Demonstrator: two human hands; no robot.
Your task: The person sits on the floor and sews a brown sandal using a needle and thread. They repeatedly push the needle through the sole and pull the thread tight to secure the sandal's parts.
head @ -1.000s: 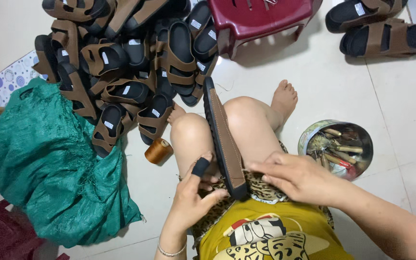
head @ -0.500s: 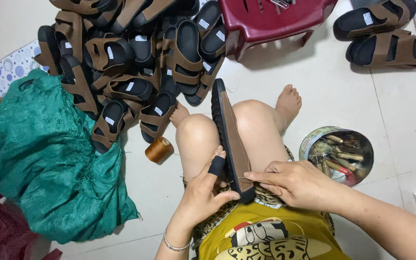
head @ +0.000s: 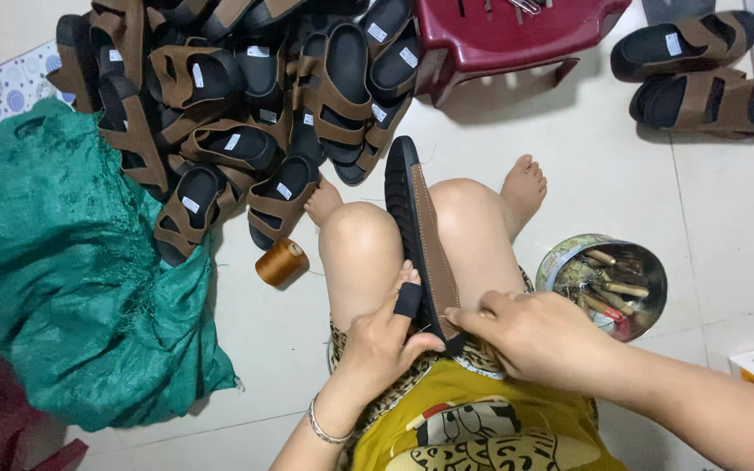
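- Head view: the left hand [head: 386, 336] grips the near end of the sandal sole [head: 421, 235], fingers curled around its edge; a black sleeve covers the raised index finger [head: 408, 299]
- the right hand [head: 530, 336] pinches the brown strip on the sole's near end between thumb and fingertips
- the sole stands on edge between the person's bare knees, its far tip pointing away toward the red stool [head: 517, 35]
- left of the sole, a spool of tan thread [head: 281, 262] lies on the floor; beyond it, a heap of brown-and-black sandals [head: 237, 122]; further left, a green sack [head: 63, 288]
- right of the sole, a round tin of tools [head: 606, 283]; far right, two finished sandals [head: 700, 74]
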